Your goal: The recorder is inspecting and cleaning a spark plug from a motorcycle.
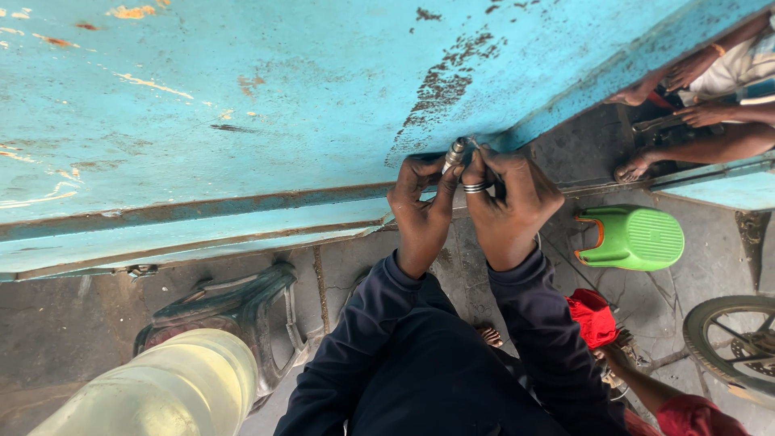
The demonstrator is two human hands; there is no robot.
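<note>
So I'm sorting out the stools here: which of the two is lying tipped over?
The green stool, right of the right hand, lies on its side. The dark grey stool stands upright below the blue table edge.

No packages, labels, signs or screens in view.

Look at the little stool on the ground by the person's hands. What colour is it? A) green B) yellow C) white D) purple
A: the small plastic stool on the stone floor to the right of the right hand is bright green with an orange edge.
</note>
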